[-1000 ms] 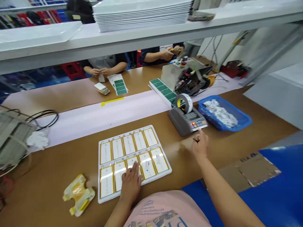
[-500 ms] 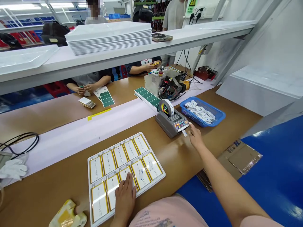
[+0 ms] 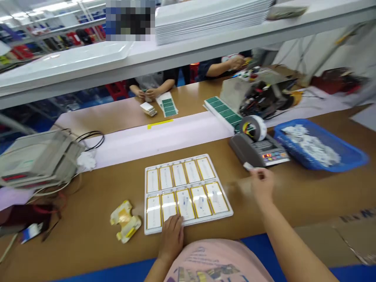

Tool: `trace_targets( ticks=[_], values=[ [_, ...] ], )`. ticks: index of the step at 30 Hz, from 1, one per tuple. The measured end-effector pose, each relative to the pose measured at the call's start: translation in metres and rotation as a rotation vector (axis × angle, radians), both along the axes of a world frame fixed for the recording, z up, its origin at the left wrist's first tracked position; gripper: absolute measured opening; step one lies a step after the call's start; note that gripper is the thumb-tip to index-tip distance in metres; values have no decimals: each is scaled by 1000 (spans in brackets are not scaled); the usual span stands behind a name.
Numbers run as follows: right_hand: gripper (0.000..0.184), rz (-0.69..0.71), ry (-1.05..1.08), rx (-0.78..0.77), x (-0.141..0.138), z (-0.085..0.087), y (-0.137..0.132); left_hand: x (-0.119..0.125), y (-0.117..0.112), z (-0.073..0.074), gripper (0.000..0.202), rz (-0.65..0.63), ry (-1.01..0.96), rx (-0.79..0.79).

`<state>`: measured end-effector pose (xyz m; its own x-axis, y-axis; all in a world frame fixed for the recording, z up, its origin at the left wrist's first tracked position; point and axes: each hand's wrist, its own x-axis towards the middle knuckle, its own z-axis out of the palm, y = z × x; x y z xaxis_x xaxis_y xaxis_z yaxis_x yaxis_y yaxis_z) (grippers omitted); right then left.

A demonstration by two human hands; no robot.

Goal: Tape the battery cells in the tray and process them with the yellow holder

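Observation:
A white plastic tray [image 3: 229, 214] lies on the bench with two rows of flat white battery cells [image 3: 152, 181] edged in yellow. Several front-row cells on the right side carry a small strip [image 3: 201, 203]. My left hand [image 3: 172, 235] rests at the tray's front edge, fingers stretched out over the lower end of the cells. Pinched in my right hand [image 3: 263, 186] is a small white tape strip [image 3: 248, 166], held in front of the grey tape dispenser [image 3: 246, 149]. A tape roll [image 3: 260, 128] sits on top of the dispenser.
Right of the dispenser stands a blue basket [image 3: 352, 156] of white scraps. A yellowish taped piece [image 3: 125, 220] lies left of the tray. A shelf [image 3: 141, 64] with stacked white trays [image 3: 211, 21] crosses overhead. Grey equipment [image 3: 38, 156] stands at left; co-workers' hands [image 3: 148, 94] are across the bench.
The view has swung left. My right hand has taken the strip from the dispenser's front. My left hand has slid back toward the tray edge, uncovering a strip on the middle front cell.

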<state>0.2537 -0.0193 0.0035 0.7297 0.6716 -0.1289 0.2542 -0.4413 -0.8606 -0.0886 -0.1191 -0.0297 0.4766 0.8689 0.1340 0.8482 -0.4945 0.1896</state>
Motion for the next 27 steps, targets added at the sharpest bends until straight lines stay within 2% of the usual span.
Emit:
trace_targets(
  ticks=[1, 2, 4, 6, 8, 10, 12, 15, 17, 19, 21, 23, 24, 25, 27],
  values=[
    [33, 428, -75, -137, -35, 0, 0, -4, -7, 1, 30, 41, 3, -9],
    [31, 696, -54, -176, -72, -1, -1, -7, -13, 2, 29, 80, 13, -14],
    [30, 1040, -21, -212, -144, -4, -5, -11, -22, 2, 26, 137, 42, 10],
    [26, 1231, -45, -248, -199, -10, -7, -14, -25, 0, 25, 183, 76, 72],
    [22, 1325, -96, -282, -230, -16, -7, -16, -23, -3, 30, 208, 121, 119],
    [22, 1366, -151, -310, -240, -20, -6, -17, -20, -8, 38, 196, 175, 112],
    [23, 1382, -196, -326, -238, -20, -6, -18, -18, -12, 43, 168, 216, 80],
    [39, 1272, -288, -309, -216, -15, -6, -19, -17, -14, 47, 162, 227, 1],
    [47, 1121, -360, -301, -182, -12, -2, -19, -12, -12, 49, 179, 225, -108],
    [48, 889, -417, -285, -131, -11, 3, -18, -2, -8, 49, 233, 232, -225],
    [48, 526, -459, -244, -65, -7, 7, -16, 11, -5, 48, 294, 239, -288],
    [50, 127, -493, -227, 2, 1, 7, -14, 25, -5, 48, 319, 235, -284],
    [52, -3, -504, -252, 32, 6, 6, -13, 30, -6, 49, 316, 231, -270],
    [54, -74, -511, -293, 57, 11, 5, -12, 34, -7, 49, 310, 228, -255],
    [56, -67, -523, -379, 91, 20, 3, -12, 39, -7, 49, 293, 226, -235]
  ],
)
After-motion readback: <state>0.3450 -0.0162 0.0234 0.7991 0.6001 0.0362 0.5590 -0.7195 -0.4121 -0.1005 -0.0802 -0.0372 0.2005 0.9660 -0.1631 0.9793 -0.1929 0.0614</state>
